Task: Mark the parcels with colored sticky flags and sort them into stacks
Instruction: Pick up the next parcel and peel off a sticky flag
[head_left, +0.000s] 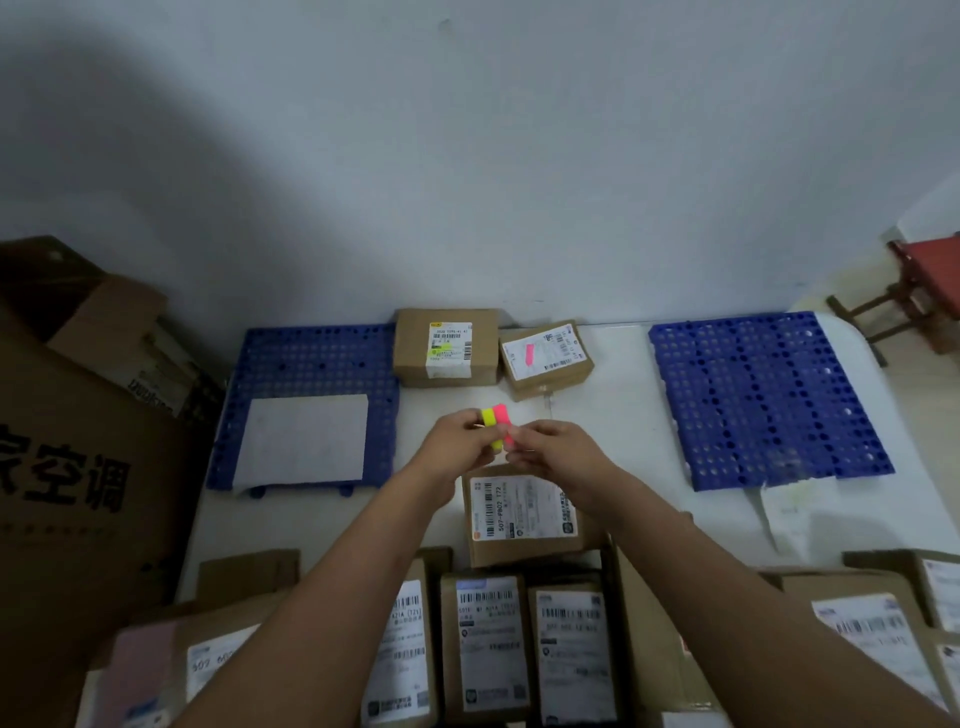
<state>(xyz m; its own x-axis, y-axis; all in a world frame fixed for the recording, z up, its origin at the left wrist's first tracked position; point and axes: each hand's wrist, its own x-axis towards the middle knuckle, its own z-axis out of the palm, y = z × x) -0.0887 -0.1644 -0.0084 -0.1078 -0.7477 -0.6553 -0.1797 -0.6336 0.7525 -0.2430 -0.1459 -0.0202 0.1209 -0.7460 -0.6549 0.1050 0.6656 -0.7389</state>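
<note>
Left blue mat (311, 358) on table (618, 415), white sheet (304, 439) on it. Left hand (457, 441) grips sticky flags (496, 423), yellow and pink, above table centre; right hand (550, 449) pinches pink edge. Labelled parcel (519, 514) below hands. Two flagged parcels (447, 347) behind. Right blue mat (763, 400).

head view | looks forward and down, from above | near table (613, 415) | faces wall (467, 156)

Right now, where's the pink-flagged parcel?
Head view: the pink-flagged parcel sits at the table's far edge, centre-right, beside the yellow-flagged parcel, left of the right blue pallet.
</note>
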